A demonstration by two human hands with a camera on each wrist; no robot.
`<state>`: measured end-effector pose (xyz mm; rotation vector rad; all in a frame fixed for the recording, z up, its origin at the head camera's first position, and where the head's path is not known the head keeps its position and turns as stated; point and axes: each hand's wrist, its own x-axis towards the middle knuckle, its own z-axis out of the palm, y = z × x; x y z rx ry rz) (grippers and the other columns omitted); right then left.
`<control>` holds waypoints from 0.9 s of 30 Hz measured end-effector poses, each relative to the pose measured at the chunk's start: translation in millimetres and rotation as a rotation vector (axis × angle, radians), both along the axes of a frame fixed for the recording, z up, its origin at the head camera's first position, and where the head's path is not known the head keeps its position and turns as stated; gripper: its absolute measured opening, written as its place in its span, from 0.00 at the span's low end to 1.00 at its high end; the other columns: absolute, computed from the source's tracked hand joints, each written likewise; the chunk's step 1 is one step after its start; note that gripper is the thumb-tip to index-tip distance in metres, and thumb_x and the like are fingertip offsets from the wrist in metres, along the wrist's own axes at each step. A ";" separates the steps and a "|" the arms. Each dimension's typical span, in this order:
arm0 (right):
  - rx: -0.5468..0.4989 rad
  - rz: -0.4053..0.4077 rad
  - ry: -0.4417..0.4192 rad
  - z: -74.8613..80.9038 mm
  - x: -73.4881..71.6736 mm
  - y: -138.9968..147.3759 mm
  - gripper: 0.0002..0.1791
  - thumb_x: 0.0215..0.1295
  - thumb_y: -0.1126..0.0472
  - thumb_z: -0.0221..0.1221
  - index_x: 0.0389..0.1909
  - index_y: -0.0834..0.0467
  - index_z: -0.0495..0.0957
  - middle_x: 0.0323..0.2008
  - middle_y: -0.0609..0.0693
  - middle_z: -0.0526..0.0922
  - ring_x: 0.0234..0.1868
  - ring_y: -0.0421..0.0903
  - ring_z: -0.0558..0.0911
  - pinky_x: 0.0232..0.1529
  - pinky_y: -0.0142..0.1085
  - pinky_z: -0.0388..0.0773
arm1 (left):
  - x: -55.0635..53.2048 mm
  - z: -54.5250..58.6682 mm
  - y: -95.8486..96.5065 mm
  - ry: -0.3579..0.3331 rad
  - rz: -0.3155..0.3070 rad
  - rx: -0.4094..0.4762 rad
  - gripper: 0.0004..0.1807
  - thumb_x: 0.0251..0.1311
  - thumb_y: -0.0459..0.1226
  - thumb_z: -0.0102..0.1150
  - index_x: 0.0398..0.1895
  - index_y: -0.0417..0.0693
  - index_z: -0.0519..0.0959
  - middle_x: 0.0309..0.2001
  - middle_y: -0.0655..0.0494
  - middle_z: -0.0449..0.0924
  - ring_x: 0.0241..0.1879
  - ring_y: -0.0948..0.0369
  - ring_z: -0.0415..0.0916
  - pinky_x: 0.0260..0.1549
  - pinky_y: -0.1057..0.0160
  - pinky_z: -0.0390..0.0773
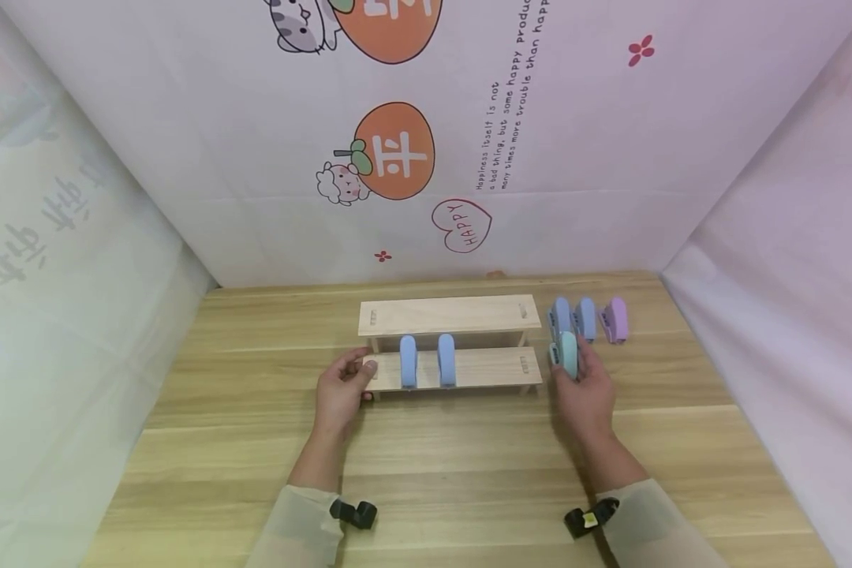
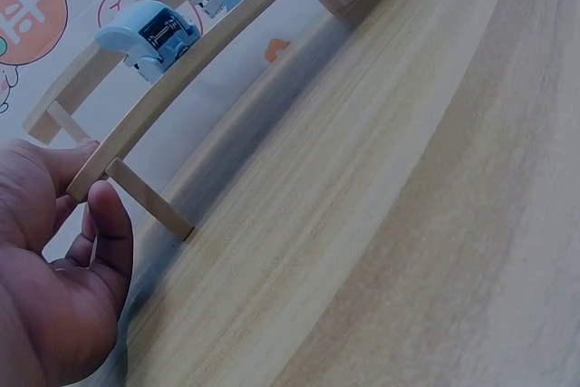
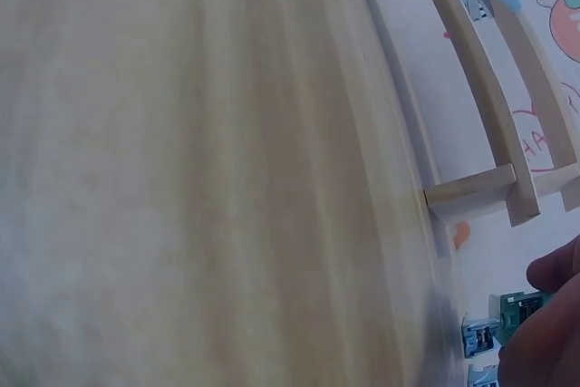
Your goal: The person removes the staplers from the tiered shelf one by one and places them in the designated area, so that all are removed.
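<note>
My left hand [image 1: 341, 388] grips the left end of the front wooden shelf [image 1: 486, 368], thumb on top and fingers beneath, as the left wrist view also shows. On that shelf stand two blue staplers, a left one [image 1: 408, 361] and a right one [image 1: 446, 360]. Right of the shelf, my right hand [image 1: 586, 394] holds a mint-green stapler [image 1: 568, 354] between thumb and fingers. In the right wrist view only part of this green stapler [image 3: 518, 308] shows beside the thumb. Just behind it on the table are a blue stapler [image 1: 560, 313], another blue stapler [image 1: 586, 319] and a purple stapler [image 1: 616, 319].
A second, bare wooden shelf [image 1: 447, 315] stands behind the front one, slightly higher. Both rest on short legs on the wood-grain table [image 1: 440, 465]. A printed white cloth [image 1: 575, 158] hangs behind the table, with more cloth at both sides.
</note>
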<state>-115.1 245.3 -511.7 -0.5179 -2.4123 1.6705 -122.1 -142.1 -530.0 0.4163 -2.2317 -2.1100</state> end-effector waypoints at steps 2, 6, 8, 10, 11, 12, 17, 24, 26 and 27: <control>-0.001 -0.006 -0.020 -1.2 -1.3 0.7 0.39 0.73 0.63 0.60 0.81 0.48 0.57 0.78 0.50 0.61 0.77 0.48 0.61 0.78 0.46 0.60 | 0.4 -0.1 0.0 -0.001 0.000 -0.001 0.21 0.66 0.42 0.71 0.60 0.50 0.83 0.47 0.47 0.76 0.42 0.54 0.76 0.28 0.63 0.88; -0.001 -0.008 -0.049 -2.6 -3.3 2.3 0.39 0.74 0.61 0.60 0.82 0.47 0.56 0.78 0.50 0.60 0.78 0.49 0.60 0.78 0.48 0.59 | 0.8 0.3 0.0 -0.004 0.000 -0.007 0.20 0.66 0.43 0.70 0.60 0.51 0.83 0.48 0.47 0.76 0.42 0.54 0.76 0.29 0.63 0.88; 0.007 -0.008 -0.050 -3.2 -4.2 3.3 0.39 0.74 0.62 0.60 0.82 0.48 0.56 0.78 0.51 0.60 0.78 0.50 0.61 0.78 0.48 0.59 | 0.8 0.8 -0.1 -0.006 0.000 -0.007 0.20 0.66 0.43 0.70 0.60 0.52 0.83 0.48 0.47 0.76 0.42 0.54 0.76 0.29 0.64 0.88; 0.013 -0.009 -0.048 -3.9 -5.1 4.4 0.39 0.73 0.63 0.60 0.82 0.49 0.56 0.78 0.52 0.60 0.78 0.51 0.61 0.78 0.48 0.59 | 0.8 1.6 -0.1 -0.007 -0.003 -0.004 0.20 0.66 0.43 0.71 0.60 0.53 0.83 0.48 0.47 0.76 0.42 0.55 0.76 0.29 0.64 0.88; 0.020 -0.008 -0.045 -4.1 -5.6 4.9 0.39 0.73 0.63 0.59 0.81 0.49 0.56 0.78 0.53 0.61 0.77 0.51 0.61 0.78 0.48 0.59 | 0.7 1.9 -0.2 -0.008 -0.003 -0.001 0.20 0.66 0.43 0.71 0.59 0.53 0.84 0.48 0.47 0.76 0.42 0.55 0.76 0.29 0.64 0.88; 0.023 -0.008 -0.046 -4.5 -6.1 5.4 0.39 0.73 0.64 0.59 0.81 0.50 0.56 0.78 0.53 0.61 0.77 0.52 0.61 0.78 0.48 0.59 | 0.6 2.5 0.0 -0.009 -0.004 0.000 0.20 0.66 0.43 0.71 0.60 0.53 0.83 0.48 0.48 0.75 0.42 0.56 0.76 0.29 0.64 0.88; 0.014 -0.001 -0.062 -5.6 -8.1 7.7 0.40 0.73 0.65 0.59 0.82 0.51 0.56 0.78 0.54 0.60 0.78 0.52 0.60 0.78 0.49 0.58 | 1.0 4.8 0.4 -0.018 -0.007 -0.005 0.21 0.66 0.44 0.71 0.61 0.52 0.83 0.48 0.49 0.75 0.42 0.57 0.75 0.30 0.64 0.88; 0.032 -0.001 -0.081 -6.8 -9.6 8.4 0.40 0.72 0.65 0.59 0.81 0.52 0.56 0.78 0.56 0.60 0.78 0.55 0.61 0.78 0.51 0.58 | -0.4 3.0 1.0 -0.028 0.003 -0.005 0.20 0.66 0.43 0.71 0.60 0.53 0.83 0.48 0.49 0.76 0.41 0.57 0.76 0.29 0.64 0.87; 0.036 0.001 -0.086 -6.5 -9.6 8.0 0.40 0.72 0.65 0.59 0.81 0.53 0.55 0.78 0.56 0.60 0.78 0.55 0.61 0.79 0.51 0.58 | -0.6 1.8 0.7 -0.025 0.007 -0.004 0.19 0.66 0.42 0.71 0.59 0.53 0.84 0.47 0.48 0.76 0.40 0.56 0.76 0.28 0.65 0.87; 0.035 0.001 -0.088 -6.2 -9.5 7.8 0.40 0.72 0.65 0.59 0.81 0.53 0.55 0.78 0.56 0.60 0.78 0.55 0.61 0.79 0.51 0.58 | -0.5 1.3 0.5 -0.021 0.009 -0.001 0.19 0.66 0.42 0.71 0.59 0.53 0.84 0.46 0.48 0.76 0.40 0.56 0.76 0.28 0.65 0.87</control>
